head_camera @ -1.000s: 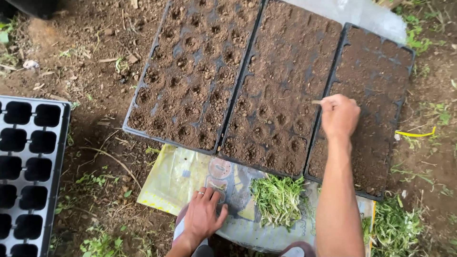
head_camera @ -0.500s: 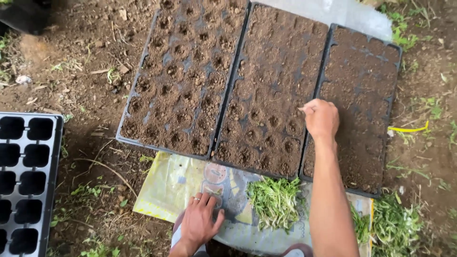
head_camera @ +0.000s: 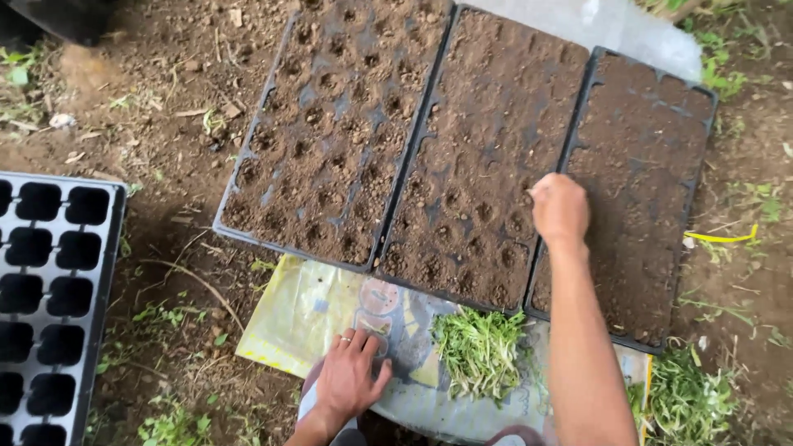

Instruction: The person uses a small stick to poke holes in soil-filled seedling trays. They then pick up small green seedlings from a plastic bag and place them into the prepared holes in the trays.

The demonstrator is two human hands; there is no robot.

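An empty black cell tray (head_camera: 49, 289) sits far left, the left hand (head_camera: 351, 376) lies flat and released on the plastic sack (head_camera: 306, 318) just left of the seedling pile (head_camera: 479, 347), and the right hand (head_camera: 560, 208), clenched, whether around something I cannot tell, presses at the middle soil-filled tray's (head_camera: 483, 124) right edge, its next undimpled cells lying farther away.

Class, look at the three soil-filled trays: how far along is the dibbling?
Done: the left tray is dimpled throughout. In hand: the right hand presses at the middle tray, only its near rows holed. Left: the smooth right tray, the unplanted seedlings. The left hand rests on the bag.
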